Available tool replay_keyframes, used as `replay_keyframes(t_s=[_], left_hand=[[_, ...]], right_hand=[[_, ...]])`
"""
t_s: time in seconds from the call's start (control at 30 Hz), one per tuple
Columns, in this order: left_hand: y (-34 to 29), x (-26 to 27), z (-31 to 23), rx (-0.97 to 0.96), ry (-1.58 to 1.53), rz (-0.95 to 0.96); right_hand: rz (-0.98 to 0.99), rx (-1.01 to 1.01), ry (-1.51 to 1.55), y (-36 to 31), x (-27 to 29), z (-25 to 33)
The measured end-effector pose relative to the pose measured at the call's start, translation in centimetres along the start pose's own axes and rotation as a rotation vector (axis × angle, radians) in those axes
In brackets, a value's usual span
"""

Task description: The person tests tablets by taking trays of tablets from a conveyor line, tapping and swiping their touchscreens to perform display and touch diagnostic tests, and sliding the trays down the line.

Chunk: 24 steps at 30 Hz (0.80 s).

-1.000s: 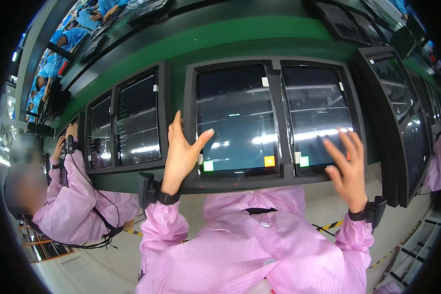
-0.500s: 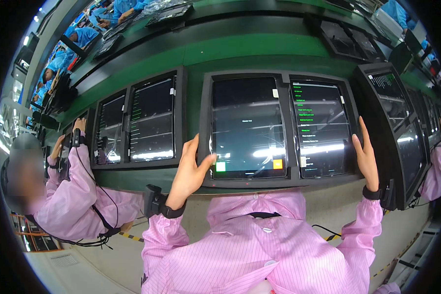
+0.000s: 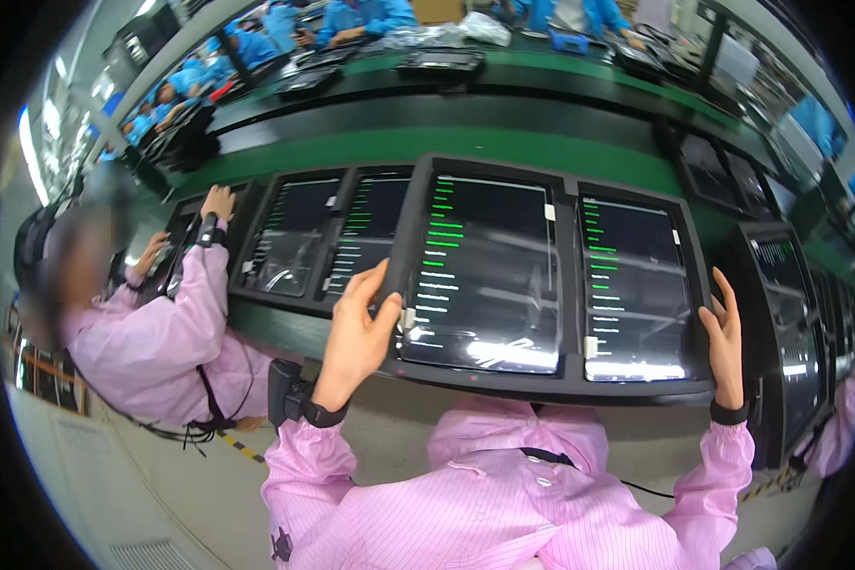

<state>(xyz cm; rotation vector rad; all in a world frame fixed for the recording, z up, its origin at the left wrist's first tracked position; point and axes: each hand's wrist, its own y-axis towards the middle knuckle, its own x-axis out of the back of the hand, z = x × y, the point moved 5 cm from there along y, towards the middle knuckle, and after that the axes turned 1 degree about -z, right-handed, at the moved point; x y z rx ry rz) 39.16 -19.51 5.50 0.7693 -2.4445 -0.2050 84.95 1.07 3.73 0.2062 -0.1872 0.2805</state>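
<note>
A black two-bay tray (image 3: 569, 285) is in front of me, held by its two sides. In its left bay lies a larger tablet (image 3: 489, 275), in its right bay a narrower tablet (image 3: 636, 285); both dark screens show lists of green and white lines. My left hand (image 3: 354, 328) grips the tray's left side, thumb at the front edge and fingers along the rim. At the right side my right hand (image 3: 725, 337) has its thumb on the rim, with part of the fingers hidden behind it. The tray overlaps the neighbouring tray's right end in view.
Left of me stands another tray (image 3: 337, 223) with two lit tablets. Beyond it a co-worker in a pink sleeve (image 3: 190, 304) handles devices. A black tray of tablets (image 3: 769, 418) stands close on my right. Behind runs a green bench (image 3: 541, 142), with people in blue (image 3: 361, 19) farther off.
The left tablet's screen has gone from a dark page with green and orange squares to a list. My left hand has shifted its grip, and the tray now overlaps the left neighbouring tray.
</note>
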Motion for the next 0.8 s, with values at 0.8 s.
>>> replay_keyframes(t_s=[0.8], left_hand=[[13.4, 27.8, 23.0, 0.040, 1.297, -0.101]], right_hand=[[0.171, 0.137, -0.108, 4.2, -35.5, 4.8]])
